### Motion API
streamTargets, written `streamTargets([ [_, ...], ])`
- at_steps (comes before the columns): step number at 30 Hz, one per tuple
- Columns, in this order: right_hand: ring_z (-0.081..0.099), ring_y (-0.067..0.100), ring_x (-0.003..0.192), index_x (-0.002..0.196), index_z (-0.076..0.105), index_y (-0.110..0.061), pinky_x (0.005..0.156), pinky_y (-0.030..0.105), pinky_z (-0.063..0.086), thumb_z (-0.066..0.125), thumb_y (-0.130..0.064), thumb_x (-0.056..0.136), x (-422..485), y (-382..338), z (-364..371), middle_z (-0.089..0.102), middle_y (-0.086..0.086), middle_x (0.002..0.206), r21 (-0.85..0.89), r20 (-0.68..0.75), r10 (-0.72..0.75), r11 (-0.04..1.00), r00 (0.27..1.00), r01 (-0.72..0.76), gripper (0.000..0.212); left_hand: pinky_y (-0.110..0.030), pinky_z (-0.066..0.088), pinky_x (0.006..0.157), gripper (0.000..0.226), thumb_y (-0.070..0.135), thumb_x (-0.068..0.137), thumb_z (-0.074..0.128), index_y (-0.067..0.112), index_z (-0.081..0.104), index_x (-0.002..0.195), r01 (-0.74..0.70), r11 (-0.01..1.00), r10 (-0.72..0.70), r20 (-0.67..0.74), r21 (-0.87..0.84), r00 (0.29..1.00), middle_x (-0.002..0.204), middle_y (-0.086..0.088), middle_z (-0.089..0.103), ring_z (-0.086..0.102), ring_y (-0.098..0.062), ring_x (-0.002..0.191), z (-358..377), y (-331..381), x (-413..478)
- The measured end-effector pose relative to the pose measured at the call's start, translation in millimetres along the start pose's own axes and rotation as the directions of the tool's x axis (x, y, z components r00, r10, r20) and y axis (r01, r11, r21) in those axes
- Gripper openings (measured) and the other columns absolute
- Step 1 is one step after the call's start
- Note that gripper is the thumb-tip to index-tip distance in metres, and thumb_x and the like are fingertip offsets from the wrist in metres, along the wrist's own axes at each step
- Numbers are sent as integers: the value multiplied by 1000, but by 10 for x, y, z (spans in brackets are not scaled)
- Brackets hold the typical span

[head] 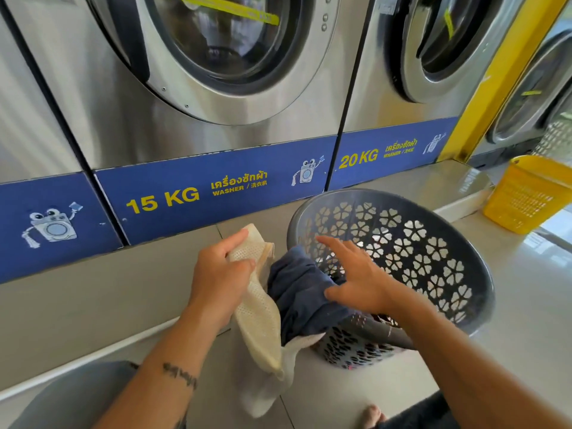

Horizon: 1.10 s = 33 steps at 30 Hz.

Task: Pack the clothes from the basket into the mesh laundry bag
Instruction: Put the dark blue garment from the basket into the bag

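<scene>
Two hands at work, floor level, in front of steel front-loading washers [198,88] marked 15 KG and 20 KG. Left hand [221,274] clenched on the rim of a cream-coloured mesh laundry bag [258,317], holding its mouth up; the bag's body hangs down toward the tiled floor [123,289]. Right hand [356,274] spread, fingers loose, palm and thumb pressing on a dark navy cloth garment [300,292]; not a closed grasp as far as I can see.

The garment is bunched lengthwise, its upper end draped at the rim of the grey round plastic basket with flower-shaped cut-outs [433,243], its lower end already inside the bag mouth. The basket is tipped toward the person and sits just right of the bag, touching it. More clothes show dimly low in the basket; I cannot tell how many.

Judgement: the push runs down and left, along the garment's long axis, into the bag. Right hand is nearer; left only keeps the mouth open.

A yellow slatted plastic basket [526,196] stands well apart, right.
</scene>
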State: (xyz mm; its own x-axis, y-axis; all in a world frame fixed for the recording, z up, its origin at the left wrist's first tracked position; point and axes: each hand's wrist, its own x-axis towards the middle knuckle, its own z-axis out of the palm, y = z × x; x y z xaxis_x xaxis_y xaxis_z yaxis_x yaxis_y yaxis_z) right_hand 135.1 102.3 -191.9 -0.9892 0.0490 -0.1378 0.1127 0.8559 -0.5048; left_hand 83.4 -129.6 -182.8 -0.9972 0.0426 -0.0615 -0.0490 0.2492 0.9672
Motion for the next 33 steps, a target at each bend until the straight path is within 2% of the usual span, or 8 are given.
streamTargets([
  [3,58,22,120,152,36,-36,98,39,51,75,-22,74,41,136,45,53,2,141,408,336,164,862,927,-301,89,-31,52,85,58,9,80,60,38,59,131,-9,998,8,8,57,1000,132,5,60,62,-16,105,83,-37,3],
  [5,69,21,101,133,57,-27,90,38,57,73,-18,75,68,124,116,69,6,117,502,300,141,818,943,-282,60,-36,51,92,59,9,79,59,38,59,131,-13,996,12,15,85,1000,130,7,61,60,-17,108,129,-21,-15],
  [13,61,20,70,86,60,-26,67,45,55,56,-27,74,-73,-303,177,65,-5,77,-65,-234,-169,985,957,158,13,-25,43,82,59,7,81,62,33,58,133,-3,998,3,-2,57,1000,135,5,58,56,-12,109,140,-35,-9],
  [19,62,16,102,117,72,-22,91,35,53,66,-22,84,-146,-521,295,71,-4,112,-128,-26,-384,917,923,378,34,-21,42,83,57,6,81,64,32,60,132,1,1000,0,-39,21,999,135,6,57,54,-13,118,77,-23,12],
  [23,53,17,118,133,58,-29,100,37,48,57,-16,76,-73,-201,81,59,-1,128,81,-181,-150,983,972,167,58,-30,44,91,57,6,84,63,34,59,133,15,999,-14,-32,32,999,139,6,54,51,-19,124,34,-41,-11],
  [27,51,26,123,154,35,-33,96,39,45,58,-23,62,38,205,52,44,10,153,386,255,214,872,943,-302,95,-30,47,87,57,6,83,62,36,59,132,25,999,-24,-31,26,999,136,6,56,54,-17,117,20,-58,1],
  [30,62,31,112,137,60,-18,92,42,48,56,-16,60,67,325,209,66,14,131,669,480,140,580,866,-465,77,-31,49,84,57,6,83,61,35,58,133,20,999,-19,-15,35,1000,136,5,56,55,-19,117,32,-64,-20],
  [33,59,29,90,97,72,-16,77,38,46,56,-15,59,116,326,266,68,11,98,666,414,184,607,892,-434,41,-28,51,77,59,5,82,60,34,58,133,12,999,-12,-5,42,1000,136,4,57,57,-20,114,54,-81,-17],
])
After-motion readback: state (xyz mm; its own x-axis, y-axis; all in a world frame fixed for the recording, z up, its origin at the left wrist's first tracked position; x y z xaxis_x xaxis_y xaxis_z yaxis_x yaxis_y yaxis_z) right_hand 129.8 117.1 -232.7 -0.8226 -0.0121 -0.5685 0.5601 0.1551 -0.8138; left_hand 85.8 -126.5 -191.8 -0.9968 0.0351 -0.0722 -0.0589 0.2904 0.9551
